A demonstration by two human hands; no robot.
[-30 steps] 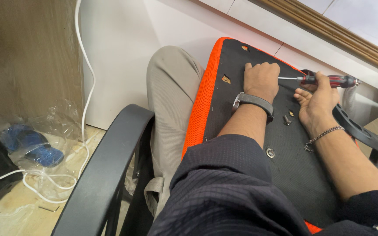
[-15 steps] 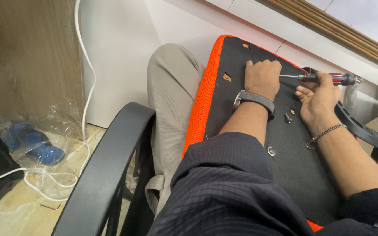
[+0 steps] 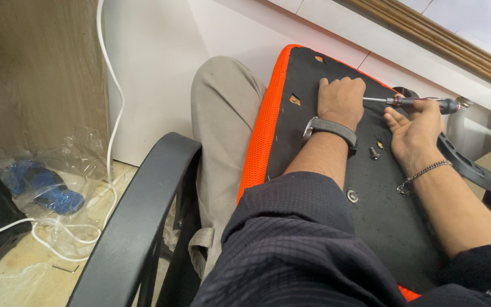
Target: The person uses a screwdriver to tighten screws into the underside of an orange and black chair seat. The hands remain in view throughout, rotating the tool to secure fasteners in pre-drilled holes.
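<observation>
Screwdriver [image 3: 413, 103] in right hand [image 3: 413, 133], left hand [image 3: 342, 102] on chair seat underside [image 3: 393, 216]

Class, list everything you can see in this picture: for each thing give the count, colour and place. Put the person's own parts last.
seat panel: one, black with an orange edge, across the lap
screwdriver: one, red and black handle, lying over the seat panel's far end
loose screw: one, silver, on the seat panel between the wrists
washer: one, silver, on the seat panel nearer the body
armrest: one, black, curved, lower left
cable: one, white, down the wall onto the floor
plastic wrap: clear, on the floor at left, over something blue
left hand: wristwatch, fist pressed on the seat panel at the screwdriver tip
right hand: chain bracelet, fingers on the screwdriver handle
</observation>
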